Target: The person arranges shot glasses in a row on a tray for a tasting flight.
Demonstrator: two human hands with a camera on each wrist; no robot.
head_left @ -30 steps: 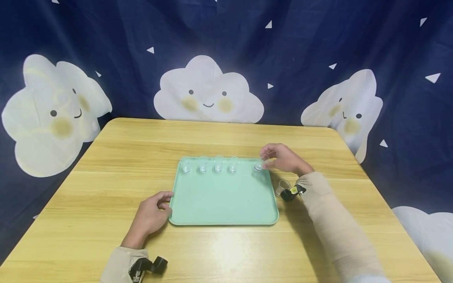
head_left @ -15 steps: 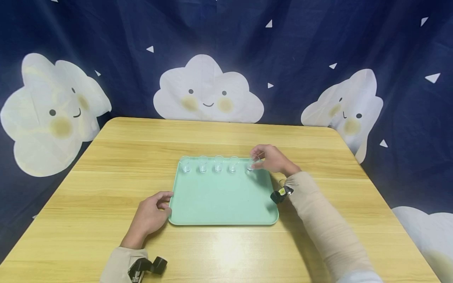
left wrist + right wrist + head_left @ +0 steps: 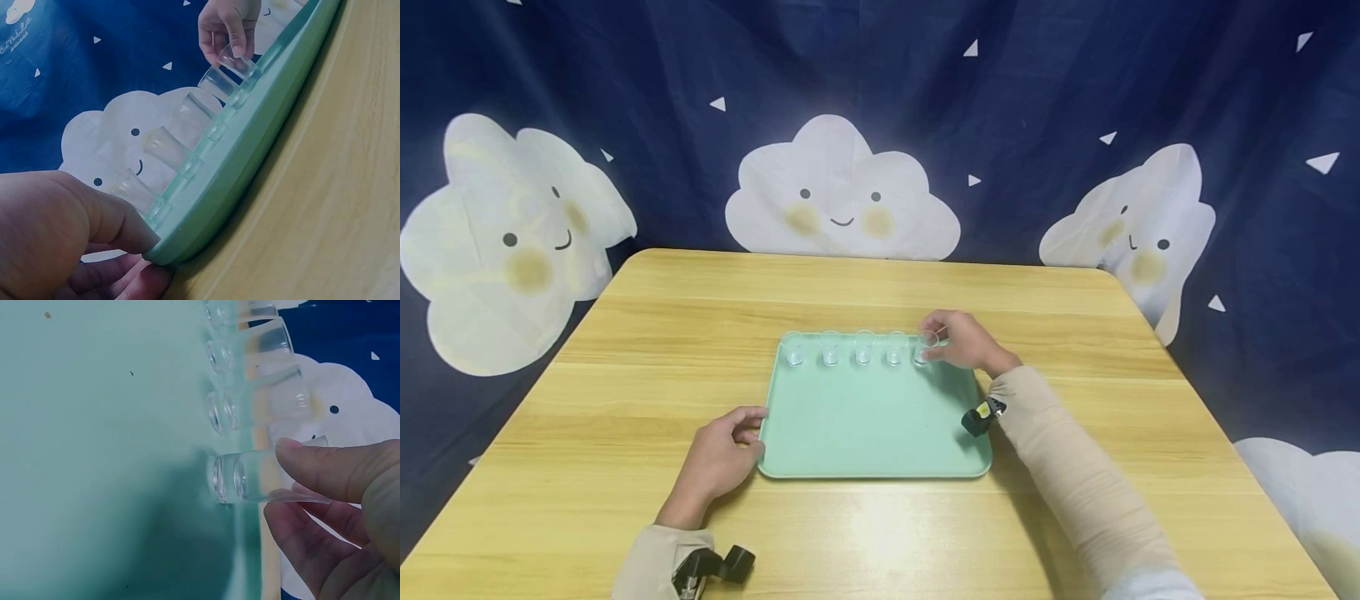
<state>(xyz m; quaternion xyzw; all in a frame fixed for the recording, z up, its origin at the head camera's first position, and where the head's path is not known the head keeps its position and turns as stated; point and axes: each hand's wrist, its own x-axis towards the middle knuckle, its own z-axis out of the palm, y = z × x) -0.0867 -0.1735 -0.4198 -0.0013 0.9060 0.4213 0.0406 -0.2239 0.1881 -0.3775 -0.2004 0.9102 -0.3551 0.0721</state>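
My right hand point(image 3: 966, 340) pinches a small clear shot glass point(image 3: 250, 477) near its rim, thumb on one side and fingers on the other. That glass is upright at the back of the mint-green tray point(image 3: 872, 433), at the right end of a row. Several like glasses line the tray's back edge to its left, among them a shot glass point(image 3: 862, 348) near the middle and another shot glass point(image 3: 134, 194) at the far left. My left hand point(image 3: 718, 454) holds the tray's left side, its thumb on the rim and fingers lower down in the left wrist view.
The tray lies on a wooden table point(image 3: 587, 417). A dark blue curtain point(image 3: 670, 75) with white clouds hangs behind the table's far edge. A wrist camera point(image 3: 977, 419) on my right sleeve overhangs the tray's right edge.
My right hand has moved left with the shot glass, bringing it close to the others in the row. The glass beside the tray's right edge is now hidden behind my right arm. My left hand stays put.
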